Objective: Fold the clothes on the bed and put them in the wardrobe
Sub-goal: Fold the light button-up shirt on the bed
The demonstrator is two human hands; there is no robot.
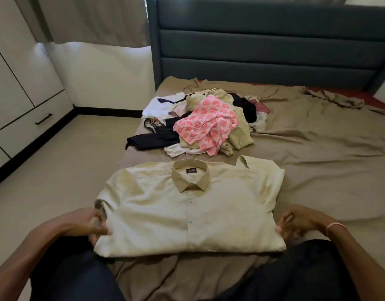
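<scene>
Both hands sit low in frame, one at each lower side edge of the folded shirt (187,213). Left hand (90,222): fingers curled, pinching the left edge. Right hand (297,220): fingers curled onto the right edge, apparently gripping too; its tips are blurred.

Shirt lies centre frame on the bed (317,148), directly between the hands, collar (190,177) pointing to upper frame, long axis running left to right. Neither hand is nearer.

Unfolded pile (204,124) lies beyond the collar.

Wardrobe (18,83) is at far left, cut off by the frame edge. Shirt's tucked sleeves and underside are hidden.
</scene>
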